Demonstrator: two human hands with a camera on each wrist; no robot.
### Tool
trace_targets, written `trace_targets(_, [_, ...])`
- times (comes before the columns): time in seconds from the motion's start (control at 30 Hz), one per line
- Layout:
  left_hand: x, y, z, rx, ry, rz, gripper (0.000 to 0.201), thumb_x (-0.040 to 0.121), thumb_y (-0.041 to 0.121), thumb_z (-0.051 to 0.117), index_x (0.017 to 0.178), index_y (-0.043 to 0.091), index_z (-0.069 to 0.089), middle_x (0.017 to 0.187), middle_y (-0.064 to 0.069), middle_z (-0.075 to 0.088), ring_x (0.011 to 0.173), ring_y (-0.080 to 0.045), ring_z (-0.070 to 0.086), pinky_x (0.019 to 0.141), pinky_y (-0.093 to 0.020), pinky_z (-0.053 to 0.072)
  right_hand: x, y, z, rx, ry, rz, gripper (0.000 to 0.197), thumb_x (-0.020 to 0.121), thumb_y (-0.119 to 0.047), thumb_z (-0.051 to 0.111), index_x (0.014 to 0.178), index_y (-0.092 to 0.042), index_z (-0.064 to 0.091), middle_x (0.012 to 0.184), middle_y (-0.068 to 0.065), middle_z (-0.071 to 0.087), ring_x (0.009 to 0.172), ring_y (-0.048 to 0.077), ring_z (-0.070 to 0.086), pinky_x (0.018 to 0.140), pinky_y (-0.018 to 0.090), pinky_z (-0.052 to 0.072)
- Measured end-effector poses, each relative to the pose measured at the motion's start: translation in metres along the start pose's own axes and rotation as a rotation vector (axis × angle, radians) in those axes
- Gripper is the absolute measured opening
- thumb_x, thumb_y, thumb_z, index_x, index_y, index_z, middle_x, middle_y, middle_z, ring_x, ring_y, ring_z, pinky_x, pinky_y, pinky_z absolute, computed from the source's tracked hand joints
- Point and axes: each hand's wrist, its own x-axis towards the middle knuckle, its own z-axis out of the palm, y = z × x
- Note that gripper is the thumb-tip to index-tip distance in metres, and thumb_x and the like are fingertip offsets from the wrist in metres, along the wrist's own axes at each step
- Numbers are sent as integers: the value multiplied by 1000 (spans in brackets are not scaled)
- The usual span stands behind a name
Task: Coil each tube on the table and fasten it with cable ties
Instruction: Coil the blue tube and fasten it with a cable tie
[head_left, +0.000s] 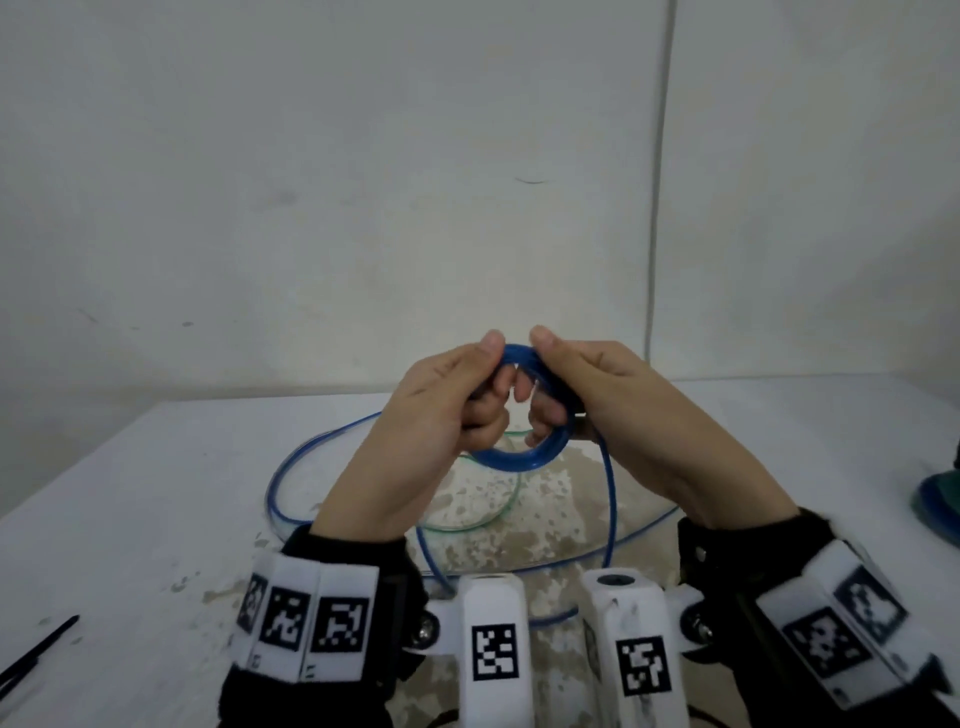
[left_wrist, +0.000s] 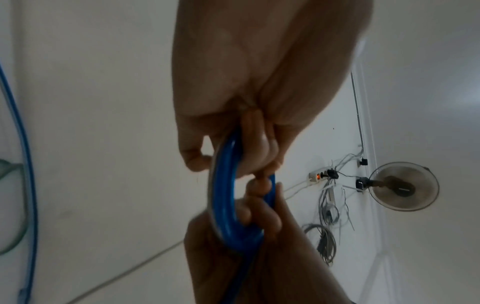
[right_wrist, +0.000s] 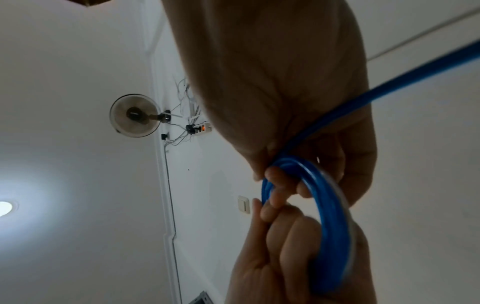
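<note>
A blue tube is partly wound into a small tight coil (head_left: 519, 458), held up above the white table (head_left: 156, 493). My left hand (head_left: 480, 387) grips the coil's left side, thumb on top and fingers curled through the ring. My right hand (head_left: 545, 387) grips the right side the same way. The left wrist view shows the coil (left_wrist: 223, 195) between both hands, as does the right wrist view, coil (right_wrist: 332, 226). The unwound blue tube (head_left: 610, 499) trails from the coil by my right hand and lies in wide loops on the table. A thin green tube (head_left: 501, 514) lies looped under my hands.
Black cable ties (head_left: 36, 654) lie at the table's front left edge. A teal object (head_left: 940, 499) stands at the right edge. A white wall rises behind the table. The tabletop's middle is worn and stained.
</note>
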Motion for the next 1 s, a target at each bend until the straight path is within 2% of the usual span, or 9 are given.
trace_targets(0.07, [2, -4, 7, -54, 96, 32, 38, 101, 30, 35, 70, 10, 43, 50, 7, 21, 44, -9, 16, 49, -24, 16, 0, -1, -1, 37, 37, 22, 45, 102, -36, 32, 81, -9, 63, 54, 1, 54, 56, 12, 56, 66, 25, 53])
trace_targets(0.13, [4, -6, 10, -121, 120, 32, 37, 101, 30, 36, 70, 11, 43, 49, 7, 21, 43, -9, 18, 48, -22, 18, 0, -3, -4, 56, 42, 25, 44, 102, -34, 32, 80, -8, 59, 52, 0, 48, 56, 14, 56, 67, 25, 54])
trace_targets(0.27, [4, -2, 6, -151, -68, -109, 37, 92, 34, 45, 61, 13, 48, 48, 3, 22, 41, -13, 23, 48, -23, 23, -2, -4, -4, 31, 7, 12, 41, 102, -32, 34, 71, -9, 49, 48, -5, 30, 46, 11, 39, 59, 24, 49])
trace_targets(0.37, [1, -2, -1, -37, -73, -64, 35, 98, 26, 41, 68, 7, 44, 50, 3, 19, 43, -11, 15, 45, -21, 17, -1, -1, 2, 22, -10, 16, 43, 102, -32, 34, 71, -9, 53, 47, -3, 37, 47, 12, 46, 63, 26, 54])
trace_targets(0.5, [2, -4, -7, -78, 53, 57, 31, 91, 31, 45, 70, 9, 41, 51, 3, 17, 43, -10, 14, 43, -18, 18, 2, 1, 5, 61, 32, -2, 40, 102, -30, 34, 78, -9, 59, 58, 2, 58, 62, 14, 60, 68, 27, 57])
trace_targets(0.6, [3, -4, -3, -187, 29, 46, 32, 90, 32, 45, 68, 8, 43, 49, 3, 18, 42, -11, 17, 45, -21, 19, 3, 2, 1, 42, 41, -54, 39, 103, -26, 32, 77, -9, 55, 54, -3, 48, 61, 14, 55, 79, 37, 54])
trace_targets(0.73, [2, -4, -3, -109, -119, -89, 39, 95, 35, 38, 68, 8, 46, 47, 2, 20, 39, -13, 23, 52, -28, 20, 0, 1, 0, -39, 28, -57, 39, 103, -26, 34, 73, -7, 51, 53, -2, 35, 52, 12, 43, 61, 24, 50])
trace_targets(0.87, [1, -5, -4, -69, -49, -14, 40, 95, 38, 39, 65, 13, 50, 50, 3, 16, 41, -11, 17, 59, -35, 13, 0, 0, 5, -7, 85, -62, 39, 100, -30, 40, 76, -5, 58, 52, 3, 47, 50, 14, 54, 57, 25, 53])
trace_targets(1.0, [2, -4, 1, -121, -76, -42, 37, 92, 38, 41, 68, 9, 45, 47, 3, 20, 39, -11, 23, 56, -30, 17, 2, 0, 4, -21, 118, -107, 41, 100, -32, 41, 69, -7, 53, 46, -5, 36, 42, 11, 41, 56, 30, 53])
